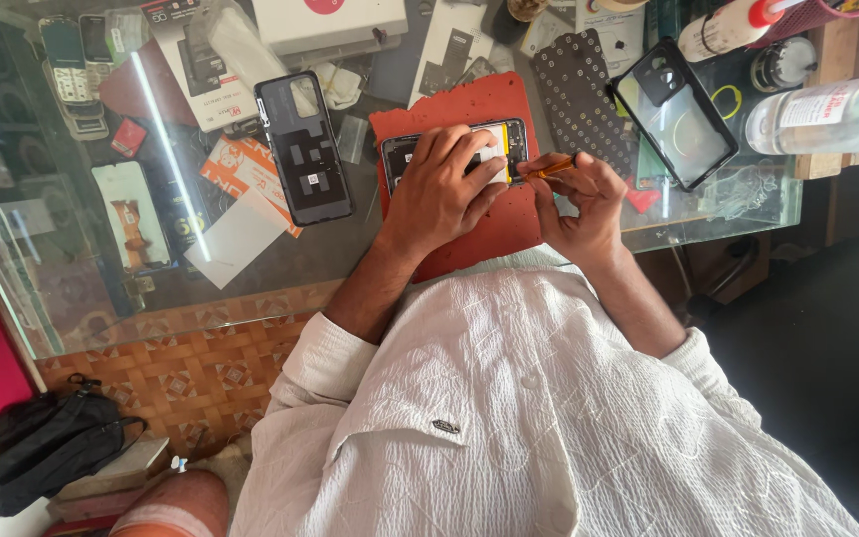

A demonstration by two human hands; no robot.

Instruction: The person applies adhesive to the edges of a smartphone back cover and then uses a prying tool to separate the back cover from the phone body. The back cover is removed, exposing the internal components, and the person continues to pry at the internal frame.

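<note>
We've got the opened black smartphone with its yellow battery (454, 149) on the red rubber mat (489, 224) near the bench's front edge. Left hand (439, 189) presses it flat, fingers spread; right hand (581, 204) pinches the orange-handled screwdriver (549, 169). We'd keep the tip upright and pressure light, probably.

One head-worn camera looks steeply down (close in) over the glass table (72, 298) and torso.
</note>
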